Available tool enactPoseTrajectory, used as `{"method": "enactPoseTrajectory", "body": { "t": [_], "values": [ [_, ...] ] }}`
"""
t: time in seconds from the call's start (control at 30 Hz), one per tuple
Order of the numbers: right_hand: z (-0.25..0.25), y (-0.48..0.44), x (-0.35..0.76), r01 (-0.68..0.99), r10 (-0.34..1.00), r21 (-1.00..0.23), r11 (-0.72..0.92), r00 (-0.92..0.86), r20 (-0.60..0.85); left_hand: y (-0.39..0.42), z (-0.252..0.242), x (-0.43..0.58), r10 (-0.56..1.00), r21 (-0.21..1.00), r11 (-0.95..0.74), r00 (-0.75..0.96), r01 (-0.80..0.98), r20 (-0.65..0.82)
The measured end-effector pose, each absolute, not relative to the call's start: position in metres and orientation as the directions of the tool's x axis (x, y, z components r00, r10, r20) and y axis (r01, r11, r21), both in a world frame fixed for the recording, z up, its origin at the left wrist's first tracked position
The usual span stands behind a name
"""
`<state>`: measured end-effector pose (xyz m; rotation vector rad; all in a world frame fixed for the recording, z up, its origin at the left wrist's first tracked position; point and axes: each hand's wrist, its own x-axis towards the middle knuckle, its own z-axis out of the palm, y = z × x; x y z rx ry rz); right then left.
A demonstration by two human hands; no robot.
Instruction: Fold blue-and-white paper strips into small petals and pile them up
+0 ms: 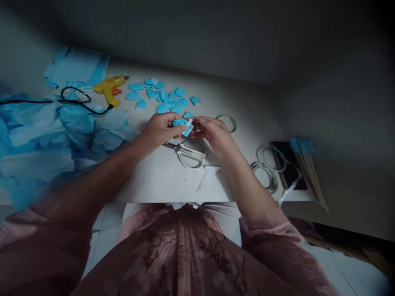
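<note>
Between thumb and fingers, my left hand (pixel 160 129) pinches a small folded piece of blue non-woven material (pixel 179 122). A narrow white strip (pixel 189 124), which looks like tape, lies across its right end. My right hand (pixel 212 130) meets that end with curled fingers, closed around its edge; the exact fingertip contact is partly hidden. Just below the hands lie scissors (pixel 189 155) with white handles, blades pointing left and partly under my left hand. Beyond the hands, several similar blue pieces (pixel 162 96) are scattered on the white tabletop (pixel 148 181).
At the left is a heap of blue and white sheets (pixel 40 135), with a yellow glue gun (pixel 108 88) and its black cord behind. Rolls of tape (pixel 265 176) and a dark flat object (pixel 290 168) sit at right, beside blue-tipped sticks (pixel 311 172). Another ring (pixel 228 122) lies behind my right hand.
</note>
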<state>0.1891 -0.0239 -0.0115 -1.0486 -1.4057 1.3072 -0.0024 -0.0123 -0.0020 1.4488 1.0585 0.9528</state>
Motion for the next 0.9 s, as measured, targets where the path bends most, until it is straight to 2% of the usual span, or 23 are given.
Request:
{"method": "enactPoseTrajectory", "body": {
  "t": [0.1,0.23,0.33,0.47,0.6,0.7,0.8,0.9],
  "values": [
    [-0.007,-0.026,0.186,0.022,0.989,-0.998,0.057,-0.139,0.053,-0.012,-0.002,-0.003,0.954,0.987,-0.074,0.297,0.145,0.028],
    [-0.008,-0.026,0.184,0.113,0.974,-0.971,0.212,-0.105,0.201,-0.013,-0.003,-0.003,0.953,0.975,-0.083,0.303,0.208,0.017],
    [-0.01,-0.024,0.184,0.166,0.962,-0.947,0.273,-0.066,0.266,-0.013,-0.003,-0.002,0.948,0.983,-0.076,0.318,0.165,0.02],
    [-0.013,-0.024,0.182,0.187,0.957,-0.939,0.289,-0.035,0.287,-0.012,-0.005,-0.002,0.948,0.993,-0.072,0.317,0.097,0.038],
    [-0.015,-0.029,0.175,0.197,0.958,-0.938,0.286,-0.031,0.285,-0.012,-0.008,-0.002,0.961,0.989,-0.08,0.274,0.128,0.042],
    [-0.018,-0.031,0.172,0.223,0.947,-0.923,0.312,0.006,0.322,-0.013,-0.01,-0.002,0.961,0.98,-0.143,0.258,0.141,0.103],
    [-0.022,-0.025,0.176,0.175,0.941,-0.94,0.293,0.124,0.316,-0.015,-0.01,-0.002,0.957,0.956,-0.223,0.228,0.193,0.177],
    [-0.024,-0.019,0.184,0.077,0.956,-0.972,0.222,0.178,0.232,-0.013,-0.011,-0.001,0.966,0.956,-0.207,0.198,0.21,0.165]
  ]
}}
